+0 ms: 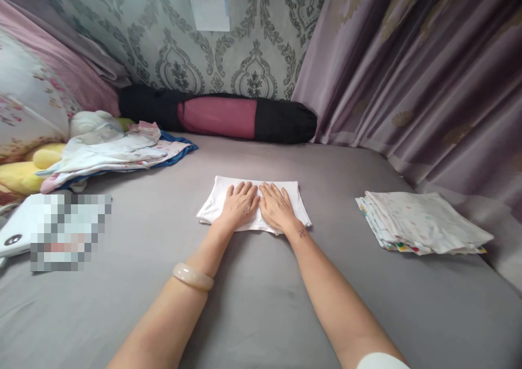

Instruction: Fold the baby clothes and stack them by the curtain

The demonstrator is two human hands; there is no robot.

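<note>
A folded white cloth garment [212,206] lies flat on the grey bed sheet [253,293] in front of me. My left hand [241,203] rests palm down on its middle, fingers stretched forward. Beside it my right hand [274,205] is also flat on the cloth, with its fingers spread and its thumb near the left thumb. Neither hand grips anything. The cloth's ends stick out past both hands, and its middle is partly hidden under them.
On the right is a stack of folded clothes [424,222]. At the left lie a loose pile of clothes [110,151], yellow plush toys [20,176] and a white item [24,227] beside a blurred-out patch. A long black and maroon bag [220,116] lies along the wall, by a purple curtain [367,59].
</note>
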